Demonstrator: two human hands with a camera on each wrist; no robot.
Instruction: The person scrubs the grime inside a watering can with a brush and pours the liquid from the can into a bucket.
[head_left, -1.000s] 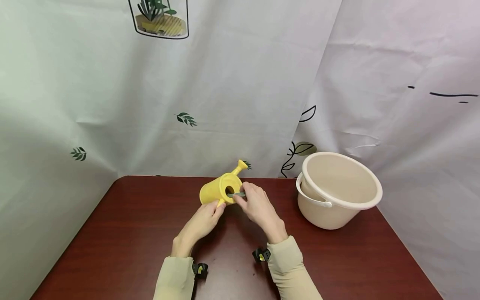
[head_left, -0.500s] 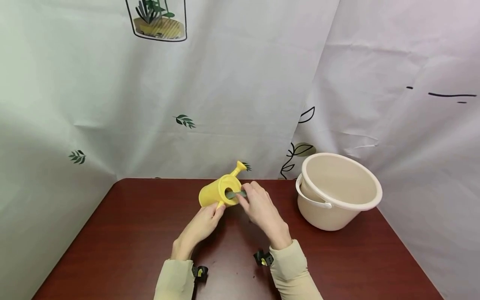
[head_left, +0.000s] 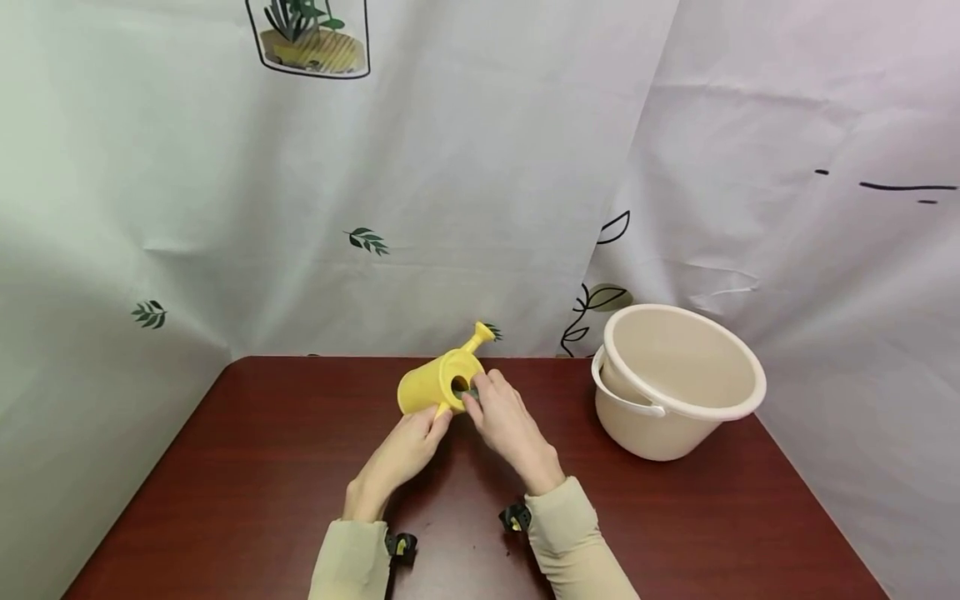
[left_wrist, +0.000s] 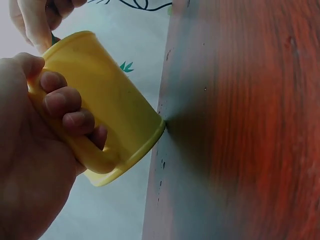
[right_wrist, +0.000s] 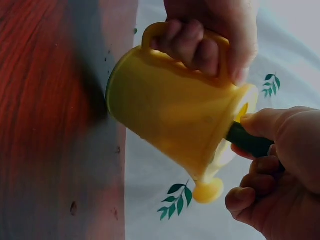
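Right wrist: left grip wrapped round watering can handle, right grip pinching green piece

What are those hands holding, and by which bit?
The left hand grips a yellow watering can by its handle. The right hand pinches a green object, too hidden to name, by the end outside the can's opening.

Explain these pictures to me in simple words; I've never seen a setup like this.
There is no machine here: a person works with two bare hands. The wide picture comes from a camera worn on the head; the two close-ups come from small cameras on each wrist. The left hand grips a tilted yellow watering can by its handle. The right hand pinches a dark green object, too hidden to identify, at the can's opening. Cream containers, seemingly nested, stand on the red-brown table.
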